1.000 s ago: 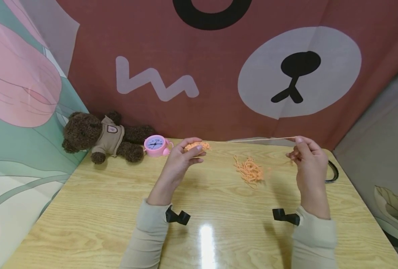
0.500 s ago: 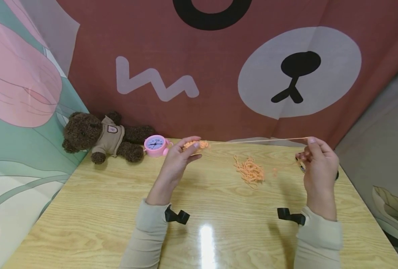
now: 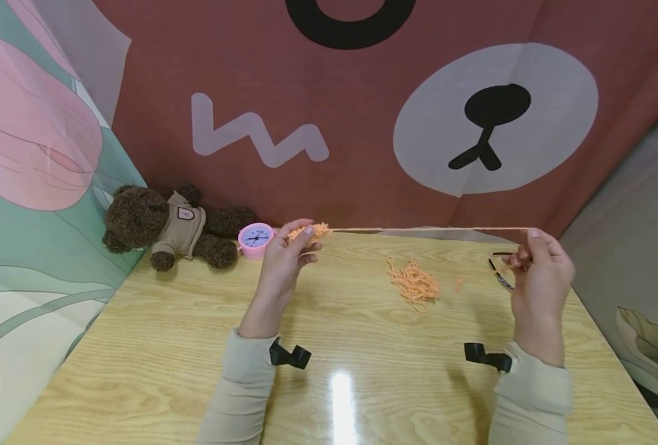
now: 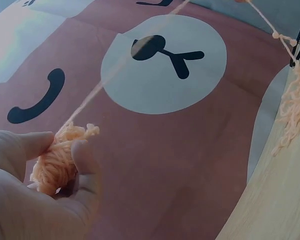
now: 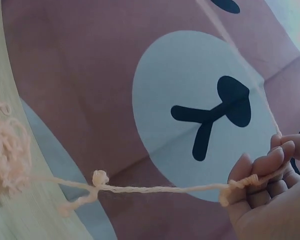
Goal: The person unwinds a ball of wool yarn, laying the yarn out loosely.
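Observation:
My left hand [image 3: 283, 253] grips a small wound bundle of orange yarn [image 4: 57, 162] between thumb and fingers, above the table's back edge. From it a taut strand of yarn [image 3: 429, 229] runs level to my right hand [image 3: 542, 266], which pinches it between thumb and forefinger. In the right wrist view, the yarn also passes through the curled lower fingers [image 5: 270, 165] and leads down to a knotted stretch [image 5: 100, 180]. That stretch goes on to the loose pile of orange yarn [image 3: 413, 282] on the table between the hands.
A brown teddy bear [image 3: 178, 225] in a beige shirt lies at the table's back left. Beside it stands a pink alarm clock [image 3: 255, 240], close behind my left hand. A dark curved band [image 3: 500, 275] lies at the back right, partly hidden by my right hand. A printed curtain [image 3: 351, 173] hangs behind the table.
My right hand has moved right and my left hand slightly left and up, the strand between them lengthening. A bit of yarn beside the pile has shifted slightly right.

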`<act>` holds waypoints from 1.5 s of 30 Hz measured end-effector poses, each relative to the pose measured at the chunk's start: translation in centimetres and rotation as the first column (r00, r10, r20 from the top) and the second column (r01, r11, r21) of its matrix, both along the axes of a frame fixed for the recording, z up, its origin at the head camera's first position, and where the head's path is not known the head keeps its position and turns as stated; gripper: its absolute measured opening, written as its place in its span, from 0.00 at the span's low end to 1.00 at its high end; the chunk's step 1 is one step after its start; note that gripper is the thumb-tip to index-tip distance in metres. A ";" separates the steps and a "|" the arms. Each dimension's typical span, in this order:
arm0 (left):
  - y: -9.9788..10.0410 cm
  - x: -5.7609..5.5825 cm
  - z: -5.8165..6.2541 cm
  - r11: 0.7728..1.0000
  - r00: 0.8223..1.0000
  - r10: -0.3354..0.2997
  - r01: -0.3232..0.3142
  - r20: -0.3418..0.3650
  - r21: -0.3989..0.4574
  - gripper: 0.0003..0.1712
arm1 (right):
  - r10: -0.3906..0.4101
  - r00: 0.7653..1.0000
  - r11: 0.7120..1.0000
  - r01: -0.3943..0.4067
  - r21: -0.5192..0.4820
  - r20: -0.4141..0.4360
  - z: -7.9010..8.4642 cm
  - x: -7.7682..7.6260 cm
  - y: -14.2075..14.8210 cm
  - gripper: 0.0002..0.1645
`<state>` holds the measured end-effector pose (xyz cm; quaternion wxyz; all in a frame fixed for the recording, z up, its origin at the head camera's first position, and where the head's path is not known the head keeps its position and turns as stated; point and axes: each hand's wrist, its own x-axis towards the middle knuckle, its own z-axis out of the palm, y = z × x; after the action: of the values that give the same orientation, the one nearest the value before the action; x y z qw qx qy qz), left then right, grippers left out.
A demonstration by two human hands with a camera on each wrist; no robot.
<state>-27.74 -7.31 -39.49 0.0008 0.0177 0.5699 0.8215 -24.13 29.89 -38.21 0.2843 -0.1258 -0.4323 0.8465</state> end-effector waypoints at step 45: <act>1.3 0.4 -0.5 0.953 0.991 -0.126 0.106 -0.054 -0.282 0.17 | 0.300 0.909 0.471 -0.406 0.783 0.291 -2.4 -1.1 -9.5 0.26</act>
<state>-27.32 -6.01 -40.03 0.0315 0.0802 0.6775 0.7305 -25.19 20.35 -40.56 0.1036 0.0677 -0.8106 0.5724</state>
